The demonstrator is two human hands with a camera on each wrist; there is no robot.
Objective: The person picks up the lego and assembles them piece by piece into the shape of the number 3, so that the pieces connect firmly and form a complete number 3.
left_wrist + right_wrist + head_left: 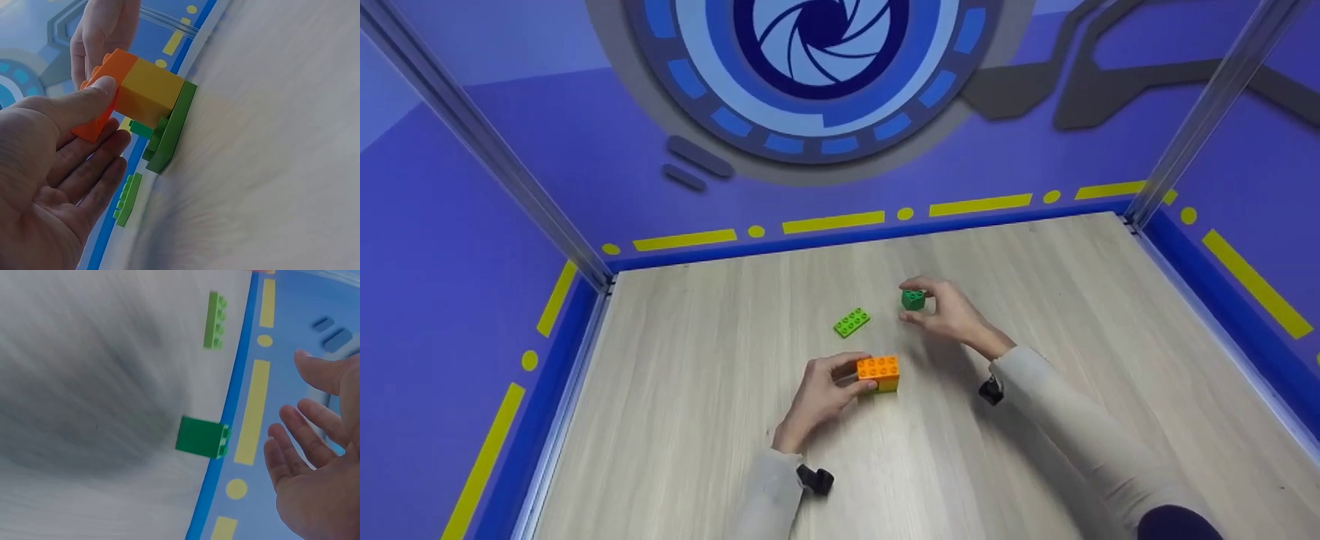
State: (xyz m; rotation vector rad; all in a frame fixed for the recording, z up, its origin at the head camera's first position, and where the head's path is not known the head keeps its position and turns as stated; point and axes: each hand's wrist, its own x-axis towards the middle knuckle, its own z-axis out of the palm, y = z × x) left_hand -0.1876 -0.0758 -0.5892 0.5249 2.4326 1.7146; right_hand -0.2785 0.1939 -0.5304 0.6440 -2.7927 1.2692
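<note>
From my remote seat I look down at a wooden table (697, 412), where two bare hands work among toy bricks. The relation that matters most is at the right hand (949, 311): in the head view, a small green brick (913, 301) sits in the gap between its thumb, on the side toward the person, and its forefinger, on the far side. The brick lies to the left of the palm. In the right wrist view those fingers are spread and slightly bent, with space between them and the brick, so I judge that they surround it without gripping; I cannot rule out a light touch. The brick appears to stand on the table, studs up, one corner turned toward me; its top looks square, so I find no long axis there. The right hand is clearly the nearer one to it. Closer to the person and to the left, the left hand (821, 390) pinches the orange top of a stack (879, 373) between thumb and fingers, its other fingers stretched out. Below the orange, the stack is yellow, then green at its base; its long axis runs left to right. Beyond the stack and left of the green brick lies a lime plate (852, 322), slanting from near left to far right, touched by neither hand.
</note>
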